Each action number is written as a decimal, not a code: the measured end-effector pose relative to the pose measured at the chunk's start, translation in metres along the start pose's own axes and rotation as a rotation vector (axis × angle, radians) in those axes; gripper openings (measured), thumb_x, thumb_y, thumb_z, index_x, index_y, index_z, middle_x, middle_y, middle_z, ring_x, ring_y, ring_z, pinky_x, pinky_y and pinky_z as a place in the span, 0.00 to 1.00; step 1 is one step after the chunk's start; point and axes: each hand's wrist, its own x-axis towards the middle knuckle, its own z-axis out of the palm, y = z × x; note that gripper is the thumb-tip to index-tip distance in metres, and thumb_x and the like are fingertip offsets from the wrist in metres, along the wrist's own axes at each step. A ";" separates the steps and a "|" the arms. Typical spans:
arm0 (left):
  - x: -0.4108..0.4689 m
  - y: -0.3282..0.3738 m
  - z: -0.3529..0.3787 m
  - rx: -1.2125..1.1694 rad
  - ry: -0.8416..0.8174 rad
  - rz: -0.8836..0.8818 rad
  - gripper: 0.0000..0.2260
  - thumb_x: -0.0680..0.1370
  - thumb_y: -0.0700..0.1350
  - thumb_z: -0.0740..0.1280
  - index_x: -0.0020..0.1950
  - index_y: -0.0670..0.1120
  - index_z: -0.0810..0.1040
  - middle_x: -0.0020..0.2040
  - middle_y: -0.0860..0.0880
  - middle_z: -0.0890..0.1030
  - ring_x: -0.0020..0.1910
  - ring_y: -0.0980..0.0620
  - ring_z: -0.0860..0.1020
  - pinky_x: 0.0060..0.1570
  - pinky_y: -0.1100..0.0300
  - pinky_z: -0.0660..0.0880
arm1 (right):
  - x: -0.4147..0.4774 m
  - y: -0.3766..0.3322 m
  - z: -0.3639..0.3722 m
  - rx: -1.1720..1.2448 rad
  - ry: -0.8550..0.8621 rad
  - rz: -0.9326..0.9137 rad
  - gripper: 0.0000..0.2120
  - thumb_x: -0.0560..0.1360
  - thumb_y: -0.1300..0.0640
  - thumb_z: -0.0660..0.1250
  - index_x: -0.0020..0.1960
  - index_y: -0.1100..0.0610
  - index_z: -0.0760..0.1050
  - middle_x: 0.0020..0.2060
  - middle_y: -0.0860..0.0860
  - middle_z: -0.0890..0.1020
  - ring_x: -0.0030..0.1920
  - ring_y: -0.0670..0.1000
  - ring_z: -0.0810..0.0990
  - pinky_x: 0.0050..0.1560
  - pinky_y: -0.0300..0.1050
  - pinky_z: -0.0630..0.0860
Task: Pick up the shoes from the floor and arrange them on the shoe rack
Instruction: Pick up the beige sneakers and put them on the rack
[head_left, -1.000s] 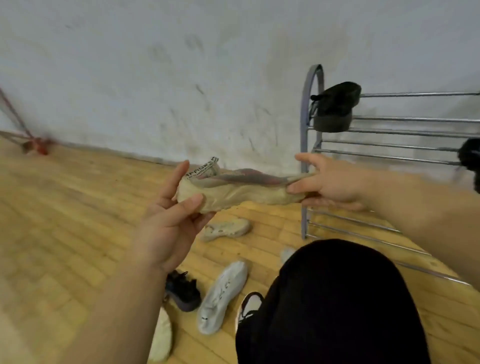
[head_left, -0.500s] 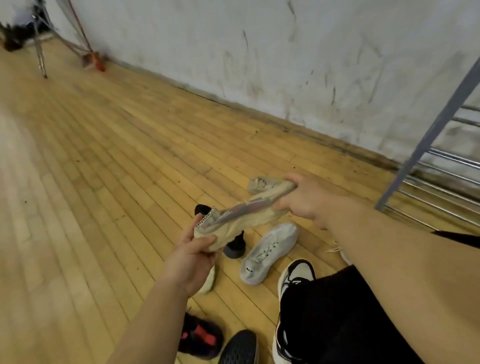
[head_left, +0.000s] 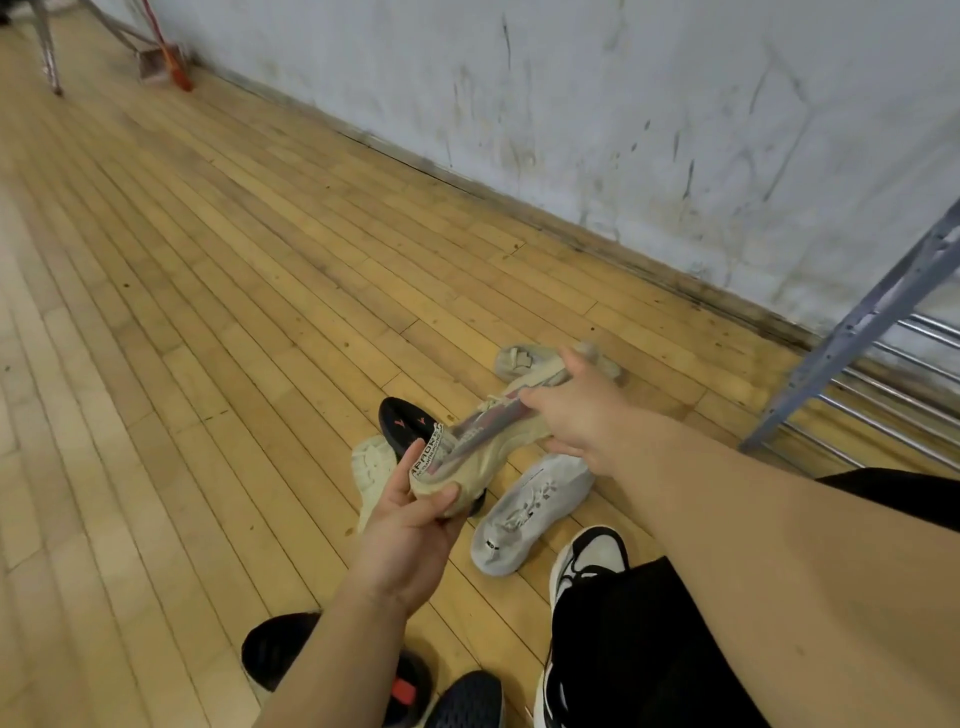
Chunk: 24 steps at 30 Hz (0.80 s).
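Beige and soft, the knit sneaker (head_left: 483, 447) is hanging in the air over a white sneaker (head_left: 524, 509) on the floor, the left hand (head_left: 410, 530) gripping its heel and the right hand (head_left: 582, 421) clutching its toe end. Swinging it sole-down toward the metal shoe rack (head_left: 852, 332) at the right edge (only a leg and low bars are showing) is looking like the sound way. Worn wooden floorboards (head_left: 208, 312) are running to a scuffed white wall (head_left: 623, 104).

Beige shoe (head_left: 483, 447) held aloft, others floor-strewn.

Both hands hold a beige shoe (head_left: 488, 441) above the wooden floor (head_left: 218, 291): left hand (head_left: 410, 525) grips its heel, right hand (head_left: 582, 415) its toe; rack (head_left: 852, 332) at right
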 end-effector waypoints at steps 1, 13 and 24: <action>0.003 -0.002 0.000 0.014 -0.011 0.010 0.35 0.74 0.27 0.66 0.78 0.50 0.68 0.68 0.41 0.80 0.63 0.41 0.81 0.51 0.54 0.82 | 0.001 -0.001 0.007 -0.024 0.029 0.011 0.40 0.79 0.56 0.70 0.81 0.38 0.52 0.60 0.50 0.67 0.59 0.57 0.78 0.57 0.58 0.83; 0.064 0.017 -0.085 1.155 0.311 -0.061 0.49 0.71 0.49 0.80 0.82 0.63 0.52 0.80 0.45 0.60 0.75 0.42 0.67 0.56 0.56 0.74 | 0.024 -0.003 0.023 -0.547 0.116 -0.058 0.39 0.79 0.64 0.60 0.83 0.43 0.48 0.75 0.59 0.68 0.64 0.59 0.77 0.57 0.52 0.80; 0.112 -0.059 -0.141 1.631 0.468 -0.315 0.53 0.70 0.59 0.77 0.78 0.71 0.37 0.82 0.46 0.42 0.72 0.34 0.63 0.62 0.45 0.75 | 0.055 -0.001 0.046 -0.683 -0.033 -0.112 0.43 0.80 0.63 0.65 0.84 0.42 0.44 0.66 0.52 0.77 0.56 0.55 0.80 0.56 0.52 0.82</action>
